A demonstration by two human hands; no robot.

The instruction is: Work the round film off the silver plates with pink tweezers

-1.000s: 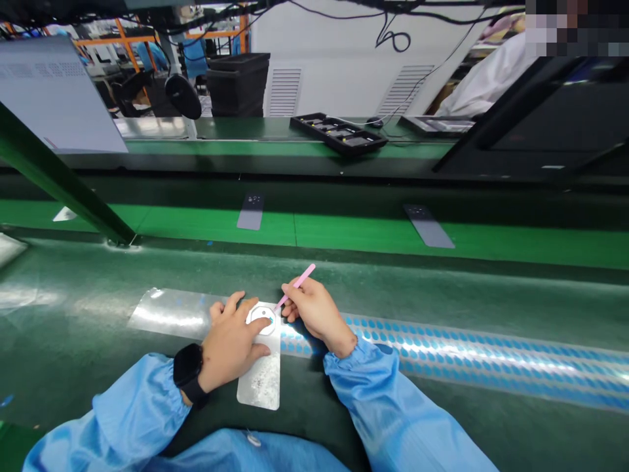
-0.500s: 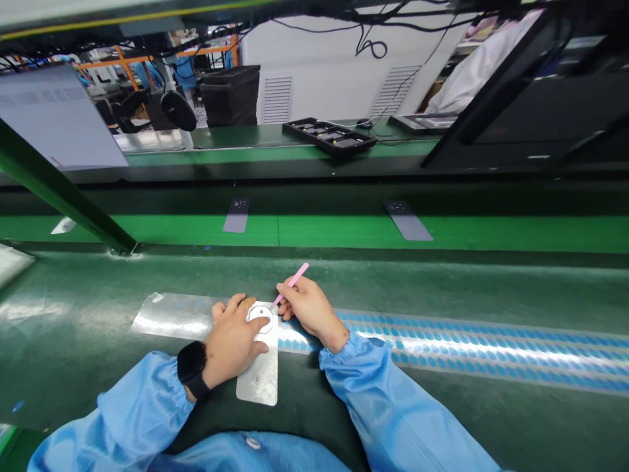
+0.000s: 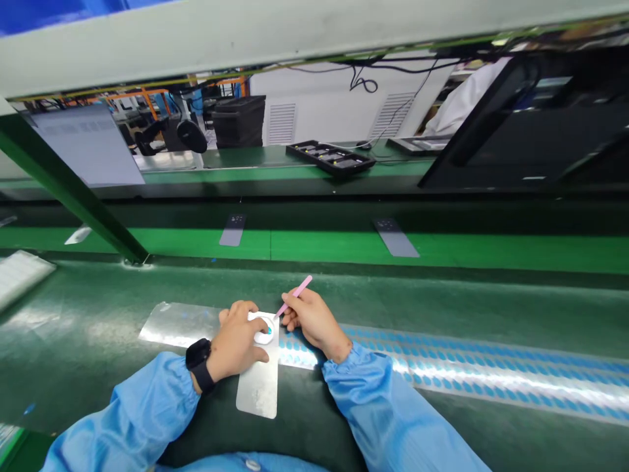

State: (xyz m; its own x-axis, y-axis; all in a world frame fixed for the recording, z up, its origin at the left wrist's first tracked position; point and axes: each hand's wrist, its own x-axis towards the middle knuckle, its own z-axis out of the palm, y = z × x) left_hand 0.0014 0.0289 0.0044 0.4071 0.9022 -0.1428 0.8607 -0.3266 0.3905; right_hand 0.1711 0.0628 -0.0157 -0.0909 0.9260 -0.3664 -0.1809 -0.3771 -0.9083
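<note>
pink tweezers (image 3: 302, 287) are gripped in the right hand (image 3: 316, 322), their tip at the upper right of a silvery phone back cover (image 3: 258, 387). the left hand (image 3: 236, 341), fingers loosely spread, rests on its white ring (image 3: 264, 339). the cover lies across a blue-dotted film strip (image 3: 472, 370) on the green desk (image 3: 128, 288).

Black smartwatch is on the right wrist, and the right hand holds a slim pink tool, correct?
The side is wrong: the head view shows the black smartwatch on the left wrist. The right hand does hold the slim pink tool.
</note>
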